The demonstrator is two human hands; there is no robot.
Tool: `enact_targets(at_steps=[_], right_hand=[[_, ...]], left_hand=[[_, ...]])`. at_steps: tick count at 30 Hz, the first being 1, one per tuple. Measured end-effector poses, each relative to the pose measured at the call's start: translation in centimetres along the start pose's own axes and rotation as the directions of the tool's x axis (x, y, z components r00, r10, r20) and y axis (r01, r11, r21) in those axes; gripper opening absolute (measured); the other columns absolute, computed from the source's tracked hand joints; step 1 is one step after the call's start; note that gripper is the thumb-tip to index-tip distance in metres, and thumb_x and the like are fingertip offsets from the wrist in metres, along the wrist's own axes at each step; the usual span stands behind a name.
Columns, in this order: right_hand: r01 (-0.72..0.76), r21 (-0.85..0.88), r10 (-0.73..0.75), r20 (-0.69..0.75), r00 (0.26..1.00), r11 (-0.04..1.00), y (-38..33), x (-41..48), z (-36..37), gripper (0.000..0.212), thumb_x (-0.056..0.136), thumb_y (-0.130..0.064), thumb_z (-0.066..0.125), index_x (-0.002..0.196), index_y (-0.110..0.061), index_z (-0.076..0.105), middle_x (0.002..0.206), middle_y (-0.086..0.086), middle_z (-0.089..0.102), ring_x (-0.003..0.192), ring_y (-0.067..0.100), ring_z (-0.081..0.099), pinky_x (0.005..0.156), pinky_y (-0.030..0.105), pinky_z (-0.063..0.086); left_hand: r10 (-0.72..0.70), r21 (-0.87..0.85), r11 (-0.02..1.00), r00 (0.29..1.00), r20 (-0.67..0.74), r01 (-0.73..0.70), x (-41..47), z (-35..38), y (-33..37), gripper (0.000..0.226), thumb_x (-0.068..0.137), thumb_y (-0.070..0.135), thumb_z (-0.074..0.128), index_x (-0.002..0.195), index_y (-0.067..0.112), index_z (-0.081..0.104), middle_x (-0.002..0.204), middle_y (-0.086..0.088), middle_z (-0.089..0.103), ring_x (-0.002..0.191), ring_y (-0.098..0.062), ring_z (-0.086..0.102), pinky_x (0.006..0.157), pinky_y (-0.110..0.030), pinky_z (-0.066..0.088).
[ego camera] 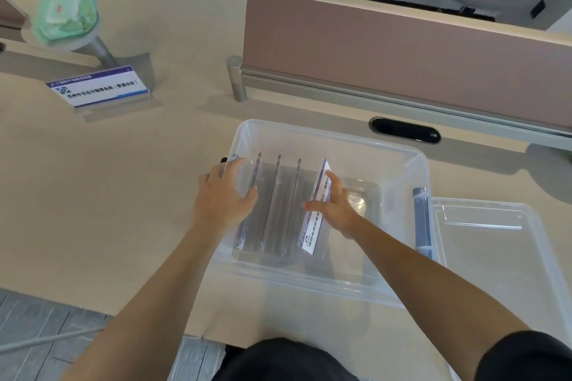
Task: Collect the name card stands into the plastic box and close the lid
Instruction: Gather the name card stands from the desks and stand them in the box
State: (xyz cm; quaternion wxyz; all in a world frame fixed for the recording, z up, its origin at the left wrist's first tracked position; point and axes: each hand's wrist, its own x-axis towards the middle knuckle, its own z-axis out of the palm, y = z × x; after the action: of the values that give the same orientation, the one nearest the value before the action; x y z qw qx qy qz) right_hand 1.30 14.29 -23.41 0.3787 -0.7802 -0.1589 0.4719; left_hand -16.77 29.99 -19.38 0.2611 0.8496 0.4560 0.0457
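A clear plastic box [399, 284] stands open on the beige table in front of me. Several acrylic name card stands [275, 210] stand side by side inside it. My left hand [224, 195] grips the box's left wall, thumb inside by the leftmost stand. My right hand [332, 206] is inside the box, holding the rightmost stand [312, 235], which leans with its printed card facing me. One more name card stand [99, 88] sits on the table at the far left. The clear lid [495, 244] lies flat to the right of the box.
A pink desk divider [387, 49] on a grey rail runs behind the box, with a black cable port [405, 130] below it. A grey pedestal holding a green packet [66, 17] stands at the far left. The table's front edge is near my body.
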Motion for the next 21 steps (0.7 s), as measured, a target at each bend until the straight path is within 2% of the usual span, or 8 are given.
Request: enact_targets(at_steps=[2, 3, 5, 6, 9, 13, 18, 21], right_hand=[[0.001, 0.075, -0.004, 0.047, 0.999, 0.997, 0.3, 0.0, -0.7, 0.101, 0.084, -0.013, 0.077, 0.155, -0.035, 0.009, 0.152, 0.001, 0.024, 0.123, 0.021, 0.035, 0.102, 0.044, 0.036], [-0.013, 0.110, 0.004, 0.077, 0.997, 0.994, 0.4, -0.2, -1.1, 0.100, 0.085, -0.011, 0.075, 0.156, -0.036, 0.008, 0.154, 0.000, 0.022, 0.132, 0.022, 0.033, 0.104, 0.045, 0.035], [-0.059, 0.150, 0.040, 0.127, 0.991, 0.987, 0.9, -0.5, -1.9, 0.100, 0.087, -0.011, 0.073, 0.155, -0.042, 0.006, 0.164, -0.001, 0.011, 0.147, 0.030, 0.021, 0.111, 0.055, 0.031], [-0.094, 0.171, 0.068, 0.151, 0.986, 0.981, 1.2, -0.6, -2.4, 0.100, 0.088, -0.013, 0.073, 0.154, -0.046, 0.006, 0.166, 0.000, 0.007, 0.149, 0.033, 0.019, 0.111, 0.059, 0.032], [-0.198, 0.230, 0.146, 0.223, 0.964, 0.953, 1.8, -0.8, -3.6, 0.102, 0.087, -0.016, 0.075, 0.151, -0.055, 0.006, 0.164, 0.011, 0.017, 0.144, 0.042, 0.030, 0.105, 0.061, 0.041], [-0.245, 0.263, 0.167, 0.288, 0.943, 0.933, 2.6, -0.7, -4.4, 0.107, 0.080, -0.020, 0.080, 0.148, -0.060, 0.009, 0.161, 0.013, 0.023, 0.135, 0.048, 0.039, 0.095, 0.061, 0.049], [-0.301, 0.361, 0.194, 0.302, 0.933, 0.883, 2.7, -0.8, -4.2, 0.095, 0.090, -0.008, 0.070, 0.148, -0.060, 0.015, 0.160, 0.007, 0.025, 0.137, 0.044, 0.036, 0.106, 0.059, 0.041], [-0.273, 0.314, 0.173, 0.311, 0.934, 0.909, 2.2, -0.8, -3.7, 0.093, 0.091, -0.010, 0.069, 0.148, -0.059, 0.014, 0.158, 0.006, 0.027, 0.138, 0.044, 0.036, 0.106, 0.057, 0.041]], left_hand=[[-0.012, -0.012, 1.000, 1.000, 0.005, 0.012, 0.1, 0.1, -0.2, 0.062, 0.084, 0.041, 0.060, 0.142, 0.032, 0.040, 0.138, -0.001, 0.048, 0.124, -0.035, 0.039, 0.099, -0.042, 0.039], [-0.004, -0.012, 1.000, 1.000, 0.007, 0.004, 0.2, 0.2, -0.4, 0.061, 0.084, 0.043, 0.058, 0.141, 0.032, 0.040, 0.138, 0.000, 0.048, 0.123, -0.034, 0.040, 0.098, -0.041, 0.039], [0.006, -0.004, 1.000, 1.000, 0.019, -0.006, 0.3, 0.3, -0.7, 0.063, 0.080, 0.050, 0.051, 0.139, 0.034, 0.039, 0.137, 0.002, 0.050, 0.123, -0.032, 0.041, 0.098, -0.039, 0.037], [0.012, -0.006, 1.000, 1.000, 0.029, -0.012, 0.4, 0.3, -0.8, 0.063, 0.078, 0.052, 0.048, 0.138, 0.034, 0.039, 0.137, 0.003, 0.050, 0.124, -0.031, 0.042, 0.098, -0.038, 0.037], [0.005, -0.014, 1.000, 0.999, 0.033, -0.004, 0.5, 0.4, -0.8, 0.060, 0.082, 0.048, 0.054, 0.137, 0.033, 0.039, 0.136, 0.001, 0.051, 0.123, -0.031, 0.042, 0.098, -0.038, 0.036], [0.015, -0.006, 1.000, 1.000, 0.017, -0.015, 0.5, 0.5, -0.9, 0.058, 0.082, 0.047, 0.054, 0.137, 0.032, 0.040, 0.136, 0.001, 0.051, 0.123, -0.031, 0.043, 0.098, -0.037, 0.035], [-0.010, -0.025, 1.000, 1.000, -0.008, 0.010, 0.2, 0.2, -0.4, 0.055, 0.085, 0.039, 0.059, 0.138, 0.031, 0.044, 0.133, -0.003, 0.051, 0.119, -0.033, 0.042, 0.095, -0.037, 0.037], [0.008, -0.016, 1.000, 1.000, -0.012, -0.008, 0.4, 0.4, -0.6, 0.055, 0.083, 0.039, 0.059, 0.137, 0.031, 0.045, 0.128, -0.004, 0.054, 0.118, -0.032, 0.044, 0.095, -0.036, 0.036]])
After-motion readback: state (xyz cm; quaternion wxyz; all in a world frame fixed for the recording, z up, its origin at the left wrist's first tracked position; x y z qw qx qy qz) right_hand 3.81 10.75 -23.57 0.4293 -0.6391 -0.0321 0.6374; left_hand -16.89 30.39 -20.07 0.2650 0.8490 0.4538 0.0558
